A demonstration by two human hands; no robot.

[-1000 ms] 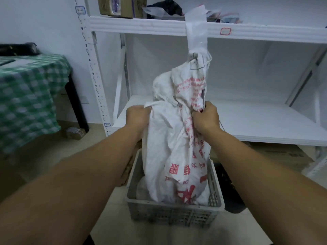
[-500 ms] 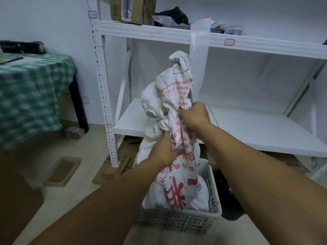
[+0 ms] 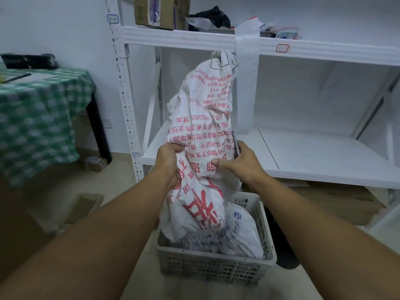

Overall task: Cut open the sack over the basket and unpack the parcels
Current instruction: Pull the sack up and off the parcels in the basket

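A white woven sack [image 3: 201, 131] with red print stands upended over the grey slotted basket [image 3: 216, 265] on the floor. Its lower end hangs into the basket. My left hand [image 3: 171, 163] clutches the sack's left side at mid height. My right hand [image 3: 240, 163] grips the right side, and a thin dark blade [image 3: 235, 144] sticks up beside its fingers. A white parcel with blue print [image 3: 242, 232] lies in the basket under the sack. Whatever else is inside the sack is hidden.
A white metal shelf rack [image 3: 303, 156] stands right behind the basket, with boxes on its top shelf [image 3: 160, 11]. A table with a green checked cloth [image 3: 39, 118] is at the left. Flattened cardboard [image 3: 346, 202] lies under the rack.
The sack has been raised and stretched taller over the basket. My left hand shifted from low centre to the sack's left side. The white parcel has come into view in the basket.
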